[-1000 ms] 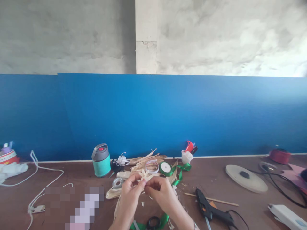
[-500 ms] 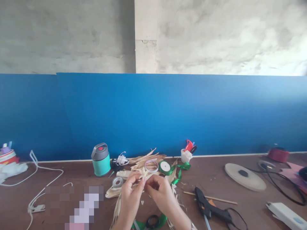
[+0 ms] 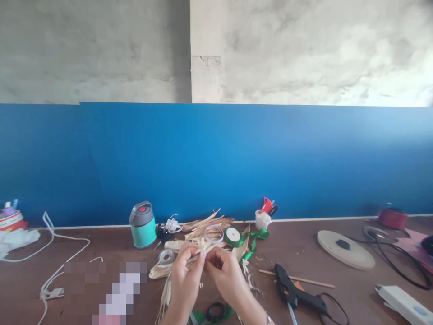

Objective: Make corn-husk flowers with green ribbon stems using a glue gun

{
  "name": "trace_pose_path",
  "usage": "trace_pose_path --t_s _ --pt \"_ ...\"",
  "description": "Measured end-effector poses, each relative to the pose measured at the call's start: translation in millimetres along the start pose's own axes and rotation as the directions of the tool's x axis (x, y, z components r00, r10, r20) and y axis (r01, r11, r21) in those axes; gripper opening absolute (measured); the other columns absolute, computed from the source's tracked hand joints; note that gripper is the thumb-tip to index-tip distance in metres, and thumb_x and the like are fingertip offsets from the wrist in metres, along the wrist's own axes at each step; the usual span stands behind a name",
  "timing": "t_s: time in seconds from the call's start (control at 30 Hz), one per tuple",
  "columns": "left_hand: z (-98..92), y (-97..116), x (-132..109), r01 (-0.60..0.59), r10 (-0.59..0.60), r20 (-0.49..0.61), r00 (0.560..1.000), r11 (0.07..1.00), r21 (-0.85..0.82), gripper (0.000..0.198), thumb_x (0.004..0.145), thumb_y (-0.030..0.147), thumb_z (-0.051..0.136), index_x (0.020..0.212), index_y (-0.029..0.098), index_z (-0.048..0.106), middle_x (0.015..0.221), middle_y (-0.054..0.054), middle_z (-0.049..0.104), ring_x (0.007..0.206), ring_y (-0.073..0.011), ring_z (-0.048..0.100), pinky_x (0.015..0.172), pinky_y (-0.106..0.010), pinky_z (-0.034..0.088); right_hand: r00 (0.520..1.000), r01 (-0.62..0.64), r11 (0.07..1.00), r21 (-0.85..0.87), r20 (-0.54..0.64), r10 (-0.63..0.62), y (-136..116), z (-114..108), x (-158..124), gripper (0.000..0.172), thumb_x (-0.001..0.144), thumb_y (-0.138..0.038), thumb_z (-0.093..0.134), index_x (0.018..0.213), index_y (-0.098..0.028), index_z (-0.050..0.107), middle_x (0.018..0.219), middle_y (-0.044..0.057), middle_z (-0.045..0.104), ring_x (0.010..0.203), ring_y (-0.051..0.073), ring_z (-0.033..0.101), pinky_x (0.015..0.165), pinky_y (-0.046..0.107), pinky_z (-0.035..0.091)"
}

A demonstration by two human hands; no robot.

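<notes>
Between my fingertips is a small pale flower with pointed petals that look cut from dry husk. My left hand pinches it at its base between thumb and fingers. My right hand meets it from the other side, its thumb and fingers closed at the flower's lower part; whether it grips the flower or some small piece behind it is hidden. Dried husks lie behind my hands, with a roll of clear tape beside my left hand. A spool of green ribbon stands just beyond my right hand.
Right of my hands lie a black glue gun and a thin wooden stick. A teal flask and a white cup with scissors stand at the back. White cable runs along the left; a round pale lid is at right.
Both hands stay almost in place at the flower. The flower's petals show slightly more upright, and my right wrist has shifted slightly.
</notes>
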State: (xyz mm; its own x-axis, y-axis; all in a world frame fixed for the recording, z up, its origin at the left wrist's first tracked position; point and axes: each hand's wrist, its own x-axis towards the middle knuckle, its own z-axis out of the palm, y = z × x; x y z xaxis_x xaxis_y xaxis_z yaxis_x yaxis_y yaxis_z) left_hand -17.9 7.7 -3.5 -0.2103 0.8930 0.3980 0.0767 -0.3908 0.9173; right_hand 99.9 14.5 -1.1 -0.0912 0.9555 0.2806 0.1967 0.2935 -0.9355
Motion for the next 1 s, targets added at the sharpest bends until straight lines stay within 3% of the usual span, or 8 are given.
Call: trace_pose_path --t_s 0.3,0.47,0.6,0.73,1.0 --pt "-1.2 -3 3 0.096 -0.093 0.034 0.995 0.992 -0.081 0.022 0.075 0.04 0.064 0.073 0.018 0.065 0.076 -0.004 0.063 0.079 -0.0214 0.057 0.074 -0.027 0.043 0.999 -0.02 0.996 -0.082 0.035 0.023 -3 0 -1 0.01 0.072 -0.017 0.056 0.065 -0.015 0.064 0.056 -0.001 0.059 0.053 0.012 0.05 0.051 0.021 0.035" --pt "-8.0 2 9 0.215 -0.233 -0.072 0.97 0.956 -0.199 0.028 0.068 0.045 0.07 0.069 0.019 0.06 0.064 0.002 0.057 0.065 -0.0162 0.051 0.061 -0.022 0.038 0.993 -0.004 0.984 -0.179 0.113 0.025 4 0 -1 0.017 0.064 -0.007 0.052 0.06 -0.016 0.066 0.057 -0.001 0.062 0.054 0.012 0.052 0.052 0.021 0.036" --pt "-8.9 2 12 0.243 -0.274 -0.099 0.957 0.938 -0.246 0.033 0.062 0.047 0.074 0.062 0.019 0.056 0.058 0.005 0.052 0.06 -0.0141 0.047 0.058 -0.021 0.036 0.992 -0.012 0.991 -0.132 0.122 0.028 3 0 0 0.017 0.071 -0.014 0.054 0.067 -0.016 0.07 0.061 0.001 0.066 0.059 0.015 0.056 0.056 0.023 0.039" --pt "-2.4 2 8 0.265 -0.28 -0.027 0.96 0.93 -0.254 0.032 0.065 0.047 0.072 0.063 0.017 0.06 0.062 0.002 0.055 0.065 -0.0156 0.05 0.062 -0.023 0.039 0.996 -0.037 0.999 0.017 0.086 0.036 -3 2 1 0.02 0.074 -0.023 0.059 0.085 -0.014 0.072 0.072 0.005 0.071 0.064 0.017 0.059 0.057 0.025 0.043" --pt "3.4 4 1 0.287 -0.281 0.059 0.958 0.923 -0.257 0.028 0.071 0.042 0.068 0.062 0.016 0.059 0.061 0.001 0.054 0.063 -0.0144 0.049 0.058 -0.022 0.038 1.0 -0.015 0.998 -0.058 -0.008 0.015 -1 3 -2 0.013 0.072 -0.016 0.058 0.073 -0.015 0.072 0.064 0.004 0.069 0.057 0.017 0.057 0.055 0.025 0.04"
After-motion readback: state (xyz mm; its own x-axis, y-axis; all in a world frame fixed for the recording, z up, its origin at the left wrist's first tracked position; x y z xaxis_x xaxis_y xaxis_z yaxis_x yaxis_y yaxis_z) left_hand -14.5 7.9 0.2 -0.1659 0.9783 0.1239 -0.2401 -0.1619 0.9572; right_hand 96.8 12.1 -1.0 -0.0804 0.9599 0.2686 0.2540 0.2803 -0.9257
